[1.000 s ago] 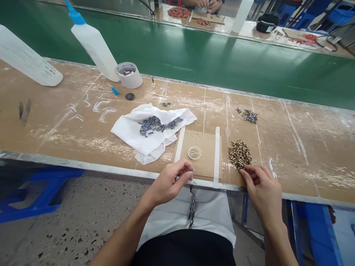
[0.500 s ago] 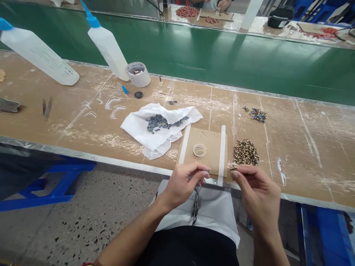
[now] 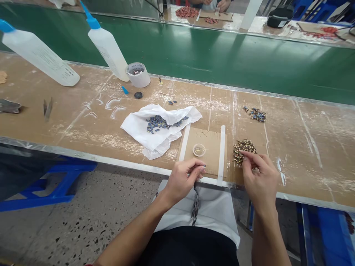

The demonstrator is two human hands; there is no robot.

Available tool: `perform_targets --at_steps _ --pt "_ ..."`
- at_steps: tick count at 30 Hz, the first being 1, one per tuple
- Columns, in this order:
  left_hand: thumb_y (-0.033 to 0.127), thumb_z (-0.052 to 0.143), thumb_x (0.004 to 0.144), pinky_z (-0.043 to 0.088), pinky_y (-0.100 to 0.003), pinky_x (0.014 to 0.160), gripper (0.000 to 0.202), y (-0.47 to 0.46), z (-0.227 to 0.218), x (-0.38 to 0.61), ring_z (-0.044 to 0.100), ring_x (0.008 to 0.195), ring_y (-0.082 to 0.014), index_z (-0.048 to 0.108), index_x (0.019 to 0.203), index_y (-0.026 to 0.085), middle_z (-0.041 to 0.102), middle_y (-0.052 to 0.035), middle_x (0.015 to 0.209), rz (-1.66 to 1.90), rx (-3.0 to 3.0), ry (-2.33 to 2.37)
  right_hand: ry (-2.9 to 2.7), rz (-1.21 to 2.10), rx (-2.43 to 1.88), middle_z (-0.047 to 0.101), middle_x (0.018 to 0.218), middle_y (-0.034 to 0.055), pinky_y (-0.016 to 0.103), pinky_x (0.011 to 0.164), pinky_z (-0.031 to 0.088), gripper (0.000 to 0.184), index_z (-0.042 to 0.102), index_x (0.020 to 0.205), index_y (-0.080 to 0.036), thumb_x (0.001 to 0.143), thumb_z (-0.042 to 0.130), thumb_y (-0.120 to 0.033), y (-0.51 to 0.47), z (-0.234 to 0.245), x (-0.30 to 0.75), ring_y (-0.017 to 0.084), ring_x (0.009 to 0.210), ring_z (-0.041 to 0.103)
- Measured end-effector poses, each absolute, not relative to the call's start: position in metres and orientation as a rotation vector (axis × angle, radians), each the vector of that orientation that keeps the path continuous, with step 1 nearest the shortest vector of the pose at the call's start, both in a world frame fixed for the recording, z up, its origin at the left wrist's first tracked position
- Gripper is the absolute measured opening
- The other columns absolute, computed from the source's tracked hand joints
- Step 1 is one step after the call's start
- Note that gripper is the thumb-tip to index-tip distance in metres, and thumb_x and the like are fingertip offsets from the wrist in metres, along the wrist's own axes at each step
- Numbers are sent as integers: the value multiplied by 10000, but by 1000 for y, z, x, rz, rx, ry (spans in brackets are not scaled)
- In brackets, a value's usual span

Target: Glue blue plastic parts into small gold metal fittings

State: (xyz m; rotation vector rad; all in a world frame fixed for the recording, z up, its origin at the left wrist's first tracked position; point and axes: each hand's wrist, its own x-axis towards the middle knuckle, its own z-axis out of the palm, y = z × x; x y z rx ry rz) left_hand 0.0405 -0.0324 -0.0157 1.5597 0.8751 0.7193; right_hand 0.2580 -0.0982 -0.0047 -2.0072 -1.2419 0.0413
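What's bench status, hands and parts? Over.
Left hand pinching small blue piece. Right hand at gold-brown pile. Cup on cardboard, beyond left hand.

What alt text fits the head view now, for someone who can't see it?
The right hand is at a pile of small brown-and-gold pieces, while the left hand pinches a small blue piece near a cup on cardboard. To the left lie blue pieces on white cloth.

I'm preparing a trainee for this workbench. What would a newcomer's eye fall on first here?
Probably the crumpled white sheet near the middle, with small blue pieces heaped on it. Next comes the pile of brown-and-gold pieces farther right, at the right hand. Toward the upper left, two white bottles with blue tops also stand out.
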Motion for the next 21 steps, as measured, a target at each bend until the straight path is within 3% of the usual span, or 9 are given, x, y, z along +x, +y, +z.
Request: perform_targets --at_steps 10,16,21 --pt "268 537 965 561 -224 597 162 -32 -17 37 661 602 -117 639 961 143 712 -43 767 673 1578 867 -1398 -83 -2114 673 891 59 342 695 478 156 701 900 -202 880 570 -283 -89 -2 279 186 693 619" --pt "286 553 966 611 -253 628 193 -36 -14 39 705 650 -143 650 1010 125 738 -70 804 722 1392 776 -1082 535 -1676 720 935 45 318 737 558 157 731 982 -240 854 699 -325 -103 17 249 191 828 676" --pt "279 569 958 616 -263 623 175 -40 -9 41 712 638 -151 652 1000 130 739 -68 805 773 1363 786 -908 862 -1496 710 799 9 237 589 552 100 722 894 -228 827 746 -298 -106 14 207 138 669 661"
